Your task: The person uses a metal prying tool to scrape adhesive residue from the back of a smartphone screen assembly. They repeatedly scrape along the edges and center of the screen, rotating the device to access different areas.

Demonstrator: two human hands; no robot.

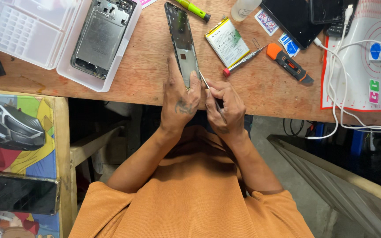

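My left hand (179, 99) grips the near end of a dark phone frame (181, 37), held tilted on edge over the wooden table (146, 75). My right hand (225, 108) pinches a thin metal tool (204, 81) whose tip touches the frame's lower corner. A phone battery (227, 42) with a green and white label lies just right of the frame. Beside the battery rest a red-tipped screwdriver (243, 61) and an orange and black utility knife (289, 63).
A clear plastic organiser tray (31, 33) at the back left holds a phone back housing (103, 36). A green-handled screwdriver (193, 9), a small bottle (243, 8), dark phones (294, 17) and a white mat (367, 57) with white cables lie at the right.
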